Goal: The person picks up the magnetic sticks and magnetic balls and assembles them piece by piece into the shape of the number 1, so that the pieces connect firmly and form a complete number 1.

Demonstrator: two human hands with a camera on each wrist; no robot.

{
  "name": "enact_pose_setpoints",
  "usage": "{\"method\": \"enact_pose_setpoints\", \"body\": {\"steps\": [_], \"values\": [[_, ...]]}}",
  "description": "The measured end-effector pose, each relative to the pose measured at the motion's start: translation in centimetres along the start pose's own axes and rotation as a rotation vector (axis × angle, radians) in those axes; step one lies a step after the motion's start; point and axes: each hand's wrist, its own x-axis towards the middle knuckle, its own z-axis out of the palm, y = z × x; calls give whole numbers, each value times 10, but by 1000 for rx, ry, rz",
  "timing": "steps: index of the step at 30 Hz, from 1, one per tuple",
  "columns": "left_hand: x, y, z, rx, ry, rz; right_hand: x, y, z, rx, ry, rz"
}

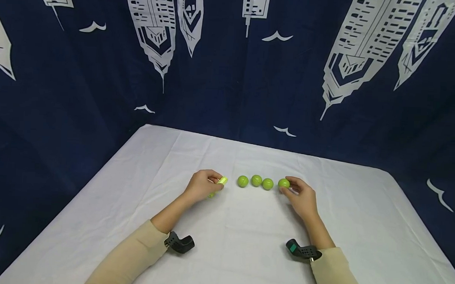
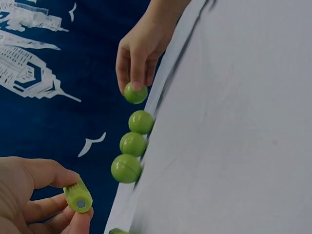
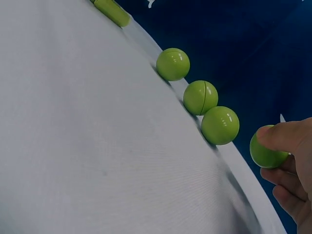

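Between thumb and fingertips, my left hand (image 1: 203,185) pinches a short lime-green rod (image 2: 78,196). A round grey disc sits in the rod's end facing the left wrist camera. My right hand (image 1: 301,198) holds a glossy green ball (image 3: 268,148) by thumb and fingers, at the right end of a row. Three similar balls lie between the hands: a left one (image 1: 242,181), a middle one (image 1: 256,180) and a right one (image 1: 267,184). The middle and right balls are close together. Another green rod (image 3: 111,11) lies on the cloth, partly hidden by my left hand in the head view.
A white cloth (image 1: 245,250) with soft creases covers the table. Behind it hangs a dark blue curtain (image 1: 222,94) printed with white buildings and birds. Black wrist cameras, one on the left arm (image 1: 179,243) and one on the right (image 1: 303,251), stick out inward.
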Motion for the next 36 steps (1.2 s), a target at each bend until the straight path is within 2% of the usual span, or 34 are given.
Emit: {"method": "enact_pose_setpoints", "body": {"steps": [11,16,20,27,32,36], "values": [[-2,7,21,-93,-74,9,-2,-9,-4,54,3,6],[-2,9,30,-136,-99,9,-3,-15,-5,90,1,34],[-4,11,36,-178,-112,-5,-4,-20,-5,172,-2,82],[-6,15,46,-339,-164,-87,-6,-29,-3,310,9,174],[-8,17,52,-376,-193,-110,-8,-37,-1,375,12,262],[-7,18,55,-391,-203,-128,-8,-42,2,405,5,296]]}}
